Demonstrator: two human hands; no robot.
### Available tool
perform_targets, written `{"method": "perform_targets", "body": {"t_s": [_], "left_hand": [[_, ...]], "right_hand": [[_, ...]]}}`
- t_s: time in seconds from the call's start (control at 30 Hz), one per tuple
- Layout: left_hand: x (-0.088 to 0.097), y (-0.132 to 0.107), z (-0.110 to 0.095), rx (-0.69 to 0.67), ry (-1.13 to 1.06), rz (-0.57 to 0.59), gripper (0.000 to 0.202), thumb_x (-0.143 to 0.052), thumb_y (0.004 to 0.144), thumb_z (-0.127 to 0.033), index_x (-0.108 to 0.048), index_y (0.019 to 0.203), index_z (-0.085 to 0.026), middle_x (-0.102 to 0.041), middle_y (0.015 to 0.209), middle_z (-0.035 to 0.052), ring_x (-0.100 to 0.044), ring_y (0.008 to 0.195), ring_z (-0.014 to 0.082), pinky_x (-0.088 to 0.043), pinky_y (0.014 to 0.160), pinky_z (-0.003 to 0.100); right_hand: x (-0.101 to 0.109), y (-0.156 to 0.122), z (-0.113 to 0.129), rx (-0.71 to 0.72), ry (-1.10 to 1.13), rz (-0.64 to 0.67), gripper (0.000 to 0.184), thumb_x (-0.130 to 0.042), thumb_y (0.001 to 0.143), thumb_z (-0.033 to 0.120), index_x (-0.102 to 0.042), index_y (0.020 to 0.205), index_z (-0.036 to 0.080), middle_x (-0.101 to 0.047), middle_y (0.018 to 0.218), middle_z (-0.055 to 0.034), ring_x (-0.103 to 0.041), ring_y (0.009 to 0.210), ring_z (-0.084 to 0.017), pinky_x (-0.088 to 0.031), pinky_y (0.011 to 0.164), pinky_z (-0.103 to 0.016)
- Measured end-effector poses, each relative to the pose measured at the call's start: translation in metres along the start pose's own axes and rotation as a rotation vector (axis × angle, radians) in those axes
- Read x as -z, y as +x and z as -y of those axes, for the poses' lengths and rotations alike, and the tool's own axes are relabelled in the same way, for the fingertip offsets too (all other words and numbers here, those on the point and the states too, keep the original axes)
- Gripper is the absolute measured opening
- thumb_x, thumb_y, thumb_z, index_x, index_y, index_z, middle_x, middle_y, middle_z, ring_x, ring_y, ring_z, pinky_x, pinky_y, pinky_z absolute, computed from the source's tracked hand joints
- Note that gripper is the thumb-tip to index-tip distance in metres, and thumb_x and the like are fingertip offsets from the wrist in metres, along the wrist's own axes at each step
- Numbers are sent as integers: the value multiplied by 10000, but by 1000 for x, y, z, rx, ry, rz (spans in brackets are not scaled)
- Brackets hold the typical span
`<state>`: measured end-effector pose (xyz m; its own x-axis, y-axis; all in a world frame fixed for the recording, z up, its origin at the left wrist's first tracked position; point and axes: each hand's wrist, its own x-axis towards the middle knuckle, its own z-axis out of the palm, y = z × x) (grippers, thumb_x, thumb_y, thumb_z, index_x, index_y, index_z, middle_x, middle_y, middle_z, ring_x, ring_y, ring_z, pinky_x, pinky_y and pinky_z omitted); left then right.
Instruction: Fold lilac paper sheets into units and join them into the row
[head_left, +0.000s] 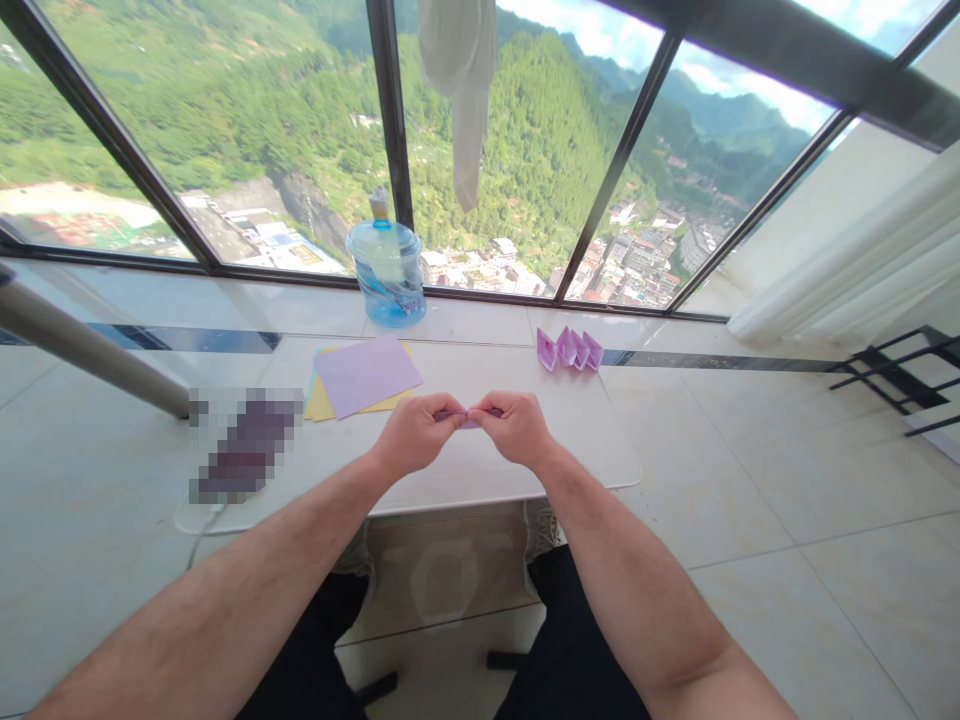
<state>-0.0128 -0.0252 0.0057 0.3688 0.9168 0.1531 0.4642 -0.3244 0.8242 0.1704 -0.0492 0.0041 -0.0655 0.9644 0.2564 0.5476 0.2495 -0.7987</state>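
Above the middle of the white table (480,475), a small piece of purple paper (469,423) is pinched between both hands. My left hand (417,430) is closed on its left side, and my right hand (516,425) grips its right side. The fingertips nearly meet and cover most of the paper, so its folded shape is largely hidden. To the left lies a flat sheet of purple paper (367,373) on top of yellow paper (322,402). Several folded purple paper pieces (570,350) stand in a row at the table's back right.
A blue water jug (388,275) stands by the window behind the table. A blurred-out dark object (244,450) with a white cable lies at the table's left. A grey pole (97,340) slants in from the left. A black rack (900,370) stands at far right.
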Motion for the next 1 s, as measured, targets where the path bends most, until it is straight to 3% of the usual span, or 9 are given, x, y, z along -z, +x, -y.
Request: {"method": "perform_targets", "body": {"t_s": [0.17, 0.33, 0.67, 0.9, 1.0], "left_hand": [[2, 2, 1, 24, 7, 1, 223, -654, 813, -373, -755, 777, -177, -716, 680, 2, -602, 647, 152, -418, 624, 259], [2, 4, 0, 52, -21, -18, 218, -666, 785, -369, -760, 804, -173, -719, 696, 8, -597, 659, 158, -417, 626, 266], [2, 9, 4, 146, -254, -63, 227, -716, 726, -379, -751, 753, -157, -722, 679, 36, -603, 626, 164, -429, 609, 279], [2, 8, -11, 51, -128, -47, 211, -698, 751, -378, -759, 769, -176, -750, 736, 24, -647, 725, 177, -468, 676, 267], [2, 9, -15, 57, -106, -67, 190, -676, 752, -346, -750, 728, -173, -731, 689, 16, -617, 674, 162, -449, 641, 260]], "right_hand": [[1, 2, -3, -109, 116, 0, 124, -740, 763, 298, -761, 721, 182, -705, 648, 6, -570, 608, -122, -399, 593, -244], [6, 4, -7, -130, 176, 3, 135, -692, 774, 285, -758, 750, 169, -694, 654, 3, -556, 613, -123, -407, 598, -247], [7, 3, -5, -52, 140, -50, 149, -697, 786, 297, -751, 727, 171, -678, 627, 12, -535, 584, -115, -390, 581, -246], [5, 1, -2, 1, 118, -25, 144, -700, 793, 305, -758, 771, 176, -710, 682, -5, -565, 619, -122, -423, 614, -244], [7, 1, -1, -39, 137, -23, 159, -707, 776, 319, -743, 737, 169, -686, 646, -1, -551, 608, -122, -414, 599, -243]]}}
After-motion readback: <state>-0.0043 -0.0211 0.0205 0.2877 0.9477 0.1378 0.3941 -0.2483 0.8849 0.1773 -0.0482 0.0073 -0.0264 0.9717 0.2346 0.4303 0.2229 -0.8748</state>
